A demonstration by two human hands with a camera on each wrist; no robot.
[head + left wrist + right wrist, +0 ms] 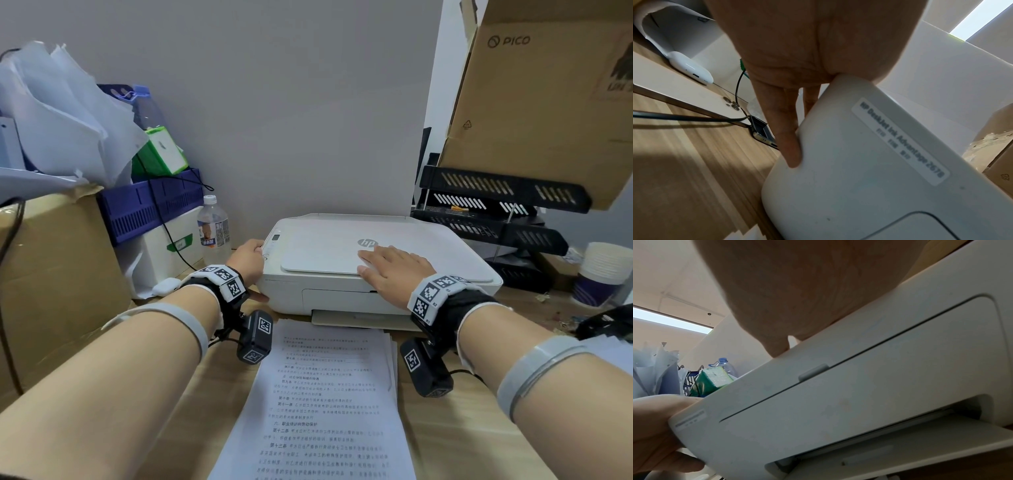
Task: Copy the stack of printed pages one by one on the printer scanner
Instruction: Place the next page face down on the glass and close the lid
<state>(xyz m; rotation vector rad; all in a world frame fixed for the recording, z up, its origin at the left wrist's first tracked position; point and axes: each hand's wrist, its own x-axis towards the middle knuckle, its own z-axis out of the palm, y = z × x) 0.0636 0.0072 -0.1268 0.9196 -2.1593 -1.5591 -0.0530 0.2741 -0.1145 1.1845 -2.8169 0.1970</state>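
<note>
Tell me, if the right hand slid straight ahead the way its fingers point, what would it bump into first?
The right hand lies flat on the printer's closed lid, fingers pointing toward the hp logo. Sliding on, it would cross the logo and lid first, then probably reach the grey wall behind; depth is unclear.

A: What is on the left hand (247, 261)?
B: A black band behind the fingers, with checkered white squares.
A: And the right hand (394, 270)?
B: Same, plus a grey ring farther back
</note>
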